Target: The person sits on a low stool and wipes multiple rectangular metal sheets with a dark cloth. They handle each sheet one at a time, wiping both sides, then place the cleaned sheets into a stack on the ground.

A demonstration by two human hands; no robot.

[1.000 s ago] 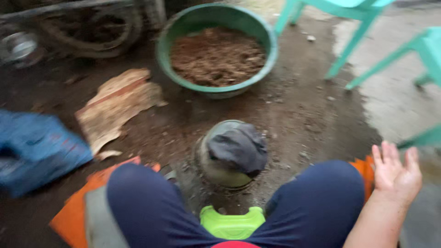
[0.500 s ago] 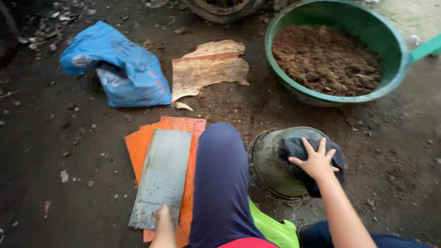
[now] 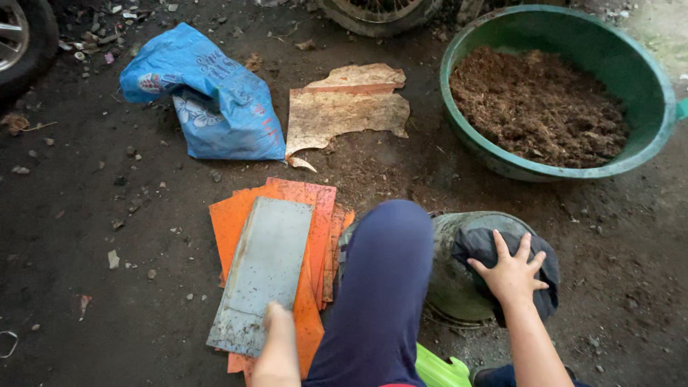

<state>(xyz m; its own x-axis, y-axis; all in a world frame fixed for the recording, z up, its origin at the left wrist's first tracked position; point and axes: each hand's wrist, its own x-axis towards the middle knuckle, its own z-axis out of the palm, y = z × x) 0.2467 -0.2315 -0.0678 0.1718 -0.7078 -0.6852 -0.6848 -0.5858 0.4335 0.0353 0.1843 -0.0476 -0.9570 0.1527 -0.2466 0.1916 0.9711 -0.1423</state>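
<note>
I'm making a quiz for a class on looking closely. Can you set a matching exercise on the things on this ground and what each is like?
Things:
1. green basin
2. blue bag
3. grey sheet
4. dark cloth

States:
A. lies on orange sheets, left hand on its near end
B. under the right hand
C. holds brown soil-like material
D. crumpled on the ground, far left

Pairs: 1-C, 2-D, 3-A, 4-B

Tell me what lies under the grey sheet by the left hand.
Under the grey sheet lies a stack of orange sheets, showing around its edges. The left hand touches its near end. Anything beneath its middle is covered.
</note>
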